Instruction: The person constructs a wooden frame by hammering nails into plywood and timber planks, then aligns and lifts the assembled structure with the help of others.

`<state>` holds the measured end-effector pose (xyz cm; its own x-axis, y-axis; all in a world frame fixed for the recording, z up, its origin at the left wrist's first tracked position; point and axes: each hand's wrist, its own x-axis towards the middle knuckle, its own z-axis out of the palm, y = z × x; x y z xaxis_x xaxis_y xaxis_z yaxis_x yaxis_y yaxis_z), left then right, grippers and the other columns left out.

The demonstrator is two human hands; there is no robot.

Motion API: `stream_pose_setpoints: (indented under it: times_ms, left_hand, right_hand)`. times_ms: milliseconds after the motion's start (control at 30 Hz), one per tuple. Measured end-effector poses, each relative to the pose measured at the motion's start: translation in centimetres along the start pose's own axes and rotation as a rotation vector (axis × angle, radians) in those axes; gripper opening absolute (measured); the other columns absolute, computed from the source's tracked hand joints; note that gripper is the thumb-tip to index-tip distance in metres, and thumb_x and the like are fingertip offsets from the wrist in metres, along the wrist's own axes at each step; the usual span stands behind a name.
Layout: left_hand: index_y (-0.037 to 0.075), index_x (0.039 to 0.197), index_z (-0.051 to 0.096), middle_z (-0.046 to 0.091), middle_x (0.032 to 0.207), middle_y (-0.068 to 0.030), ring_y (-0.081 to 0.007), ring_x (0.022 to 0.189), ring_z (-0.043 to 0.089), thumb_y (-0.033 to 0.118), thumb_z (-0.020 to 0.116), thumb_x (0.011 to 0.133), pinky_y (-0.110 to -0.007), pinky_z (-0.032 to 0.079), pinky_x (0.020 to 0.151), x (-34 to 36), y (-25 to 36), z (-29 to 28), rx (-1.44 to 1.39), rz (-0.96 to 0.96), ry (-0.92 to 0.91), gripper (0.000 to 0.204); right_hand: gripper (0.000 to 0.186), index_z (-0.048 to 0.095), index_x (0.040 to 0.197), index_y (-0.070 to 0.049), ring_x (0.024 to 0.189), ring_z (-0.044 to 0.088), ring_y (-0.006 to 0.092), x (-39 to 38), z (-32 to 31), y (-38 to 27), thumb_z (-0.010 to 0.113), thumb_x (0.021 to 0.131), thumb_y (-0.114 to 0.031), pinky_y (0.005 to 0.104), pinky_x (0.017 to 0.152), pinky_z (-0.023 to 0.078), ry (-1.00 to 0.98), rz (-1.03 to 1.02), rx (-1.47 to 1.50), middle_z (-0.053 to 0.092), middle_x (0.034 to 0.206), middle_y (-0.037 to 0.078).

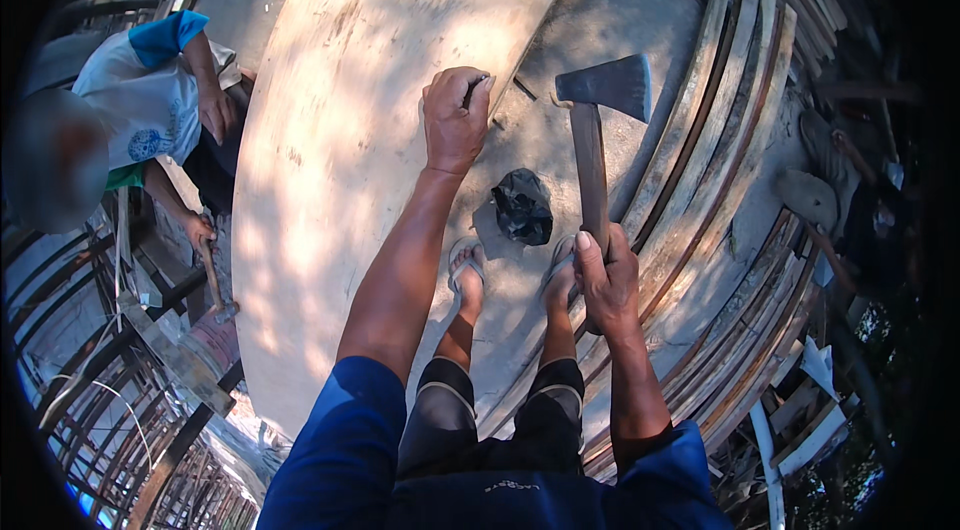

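Observation:
My right hand [610, 285] is wrapped round the wooden handle of an axe [592, 160], held upright in front of me with its dark, wide blade pointing right. My left hand [458, 120] is closed in a fist at the right edge of a large pale plywood sheet [330, 180]. Whatever its fingers pinch, if anything, is too small or hidden to name. A crumpled black plastic bag [522, 208] lies on the ground between the two hands, just ahead of my feet.
Long wooden planks [715, 130] lie stacked along the right, with more boards [750, 340] lower down. At the left a co-worker [150, 120] crouches beside the sheet, holding a hammer [215, 280]. Another person [875, 230] sits in shade at far right. Wooden frames [100, 400] crowd the lower left.

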<state>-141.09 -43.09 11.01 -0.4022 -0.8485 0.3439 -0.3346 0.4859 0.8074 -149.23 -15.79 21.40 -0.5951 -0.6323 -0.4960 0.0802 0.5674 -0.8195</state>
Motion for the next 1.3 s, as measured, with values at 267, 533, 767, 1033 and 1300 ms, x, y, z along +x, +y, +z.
stream_pose_setpoints:
  times_ms: [267,533,767,1033,1300]
  left_hand:
    - [0.013,0.094,0.074,0.073,0.099,-0.0018,-0.0237,0.097,0.065,0.014,0.079,0.085,-0.037,0.043,0.086,-0.1,0.5,0.0,0.062,0.029,-0.033,0.011]
    - [0.009,0.106,0.074,0.071,0.109,-0.0077,-0.0285,0.103,0.065,0.010,0.079,0.082,-0.040,0.045,0.094,-0.6,0.1,-1.3,0.033,0.048,-0.054,0.024]
    - [0.005,0.155,0.036,0.031,0.165,-0.0135,-0.0378,0.154,0.024,0.045,0.086,0.075,-0.061,0.015,0.123,-5.7,1.0,-7.0,0.489,-0.033,-0.286,0.103]
    - [0.004,0.152,0.042,0.028,0.166,-0.0118,-0.0361,0.156,0.019,0.044,0.080,0.078,-0.062,0.011,0.124,-5.8,1.0,-7.8,0.669,-0.043,-0.399,0.092]
    - [0.004,0.152,0.041,0.028,0.167,-0.0112,-0.0355,0.157,0.019,0.044,0.080,0.077,-0.062,0.012,0.124,-6.5,0.6,-7.9,0.653,-0.062,-0.408,0.093]
  right_hand:
    - [0.028,0.057,0.119,0.000,0.076,0.069,0.0372,1.6,1.8,-5.3,0.067,0.100,-0.018,0.0473,0.068,0.054,0.086,-0.402,-0.319,0.068,0.091,0.021]
    - [0.023,0.058,0.116,-0.001,0.074,0.070,0.0389,2.3,1.7,-6.0,0.065,0.101,-0.017,0.0452,0.067,0.054,0.048,-0.294,-0.440,0.068,0.085,0.019]
    - [0.026,0.054,0.114,-0.004,0.073,0.068,0.0455,4.0,2.0,-2.9,0.068,0.098,-0.018,0.0506,0.064,0.052,0.056,-0.382,-0.505,0.067,0.081,0.025]
    - [0.020,0.059,0.111,-0.002,0.065,0.068,0.0384,3.8,1.5,-6.5,0.067,0.100,-0.017,0.0438,0.060,0.051,0.221,-0.497,-0.169,0.066,0.076,0.020]
    - [0.023,0.057,0.110,-0.003,0.074,0.068,0.0465,6.5,1.6,-3.6,0.067,0.099,-0.021,0.0492,0.065,0.053,-0.043,-0.230,-0.527,0.066,0.076,0.024]
